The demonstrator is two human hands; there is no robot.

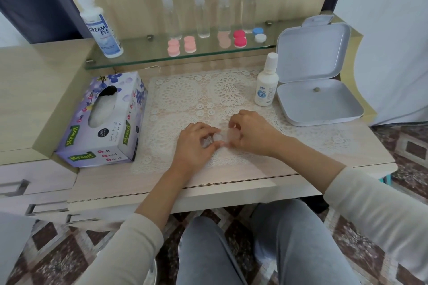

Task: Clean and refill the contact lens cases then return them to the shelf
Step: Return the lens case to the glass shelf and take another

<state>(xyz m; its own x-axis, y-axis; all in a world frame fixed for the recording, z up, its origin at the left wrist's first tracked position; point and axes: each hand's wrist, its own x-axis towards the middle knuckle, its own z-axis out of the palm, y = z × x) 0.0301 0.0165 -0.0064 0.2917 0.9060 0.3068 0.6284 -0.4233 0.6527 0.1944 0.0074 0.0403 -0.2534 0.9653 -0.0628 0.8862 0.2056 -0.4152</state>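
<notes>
Purple tissue box (104,120) sits at 9 o'clock of the lace mat (185,92). At 6 o'clock your left hand (194,146) pinches the clear lens case (218,137), and your right hand (251,132) curls round its other end. Solution bottle (266,81) stands capped at 2 o'clock. Five coloured cases (190,44) wait on the glass shelf (139,53) at 12. Judgement: one case in work, refill and return pending.

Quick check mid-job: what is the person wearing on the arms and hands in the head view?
Both arms are in long cream-white sleeves, the left sleeve and right sleeve each ending partway up the forearm. The left hand and right hand are bare: no gloves, and no ring, watch or bracelet shows.
</notes>
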